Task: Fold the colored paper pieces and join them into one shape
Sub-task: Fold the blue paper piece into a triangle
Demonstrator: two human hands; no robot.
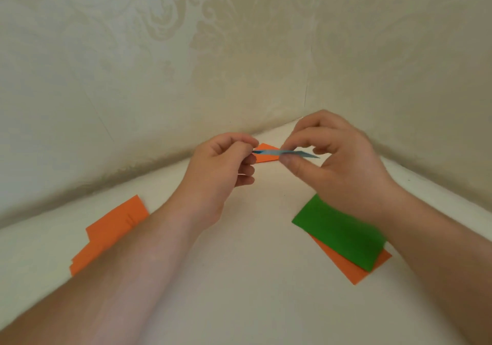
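A blue paper piece (286, 153), seen nearly edge-on as a thin strip, is held above the tabletop (253, 238) between both hands; its left end is pinched by the curled thumb and fingers of the left hand (226, 163), and near its middle it is pinched between the thumb and forefinger of the right hand (338, 158), whose other fingers are curled above the strip; the strip's right tip pokes out free past that pinch. Just behind the strip, partly hidden by the hands, a small orange paper piece (266, 154) lies flat near the far corner of the tabletop. Under the right forearm lies a green paper piece (343, 235), resting on top of an orange sheet (354, 270) whose lower edge and right corner show past it. On the left, beside the left forearm, a stack of orange papers (111, 233) lies with stepped edges, well apart from the green one. The tabletop is pale and meets a patterned wall (239, 52) on two sides.
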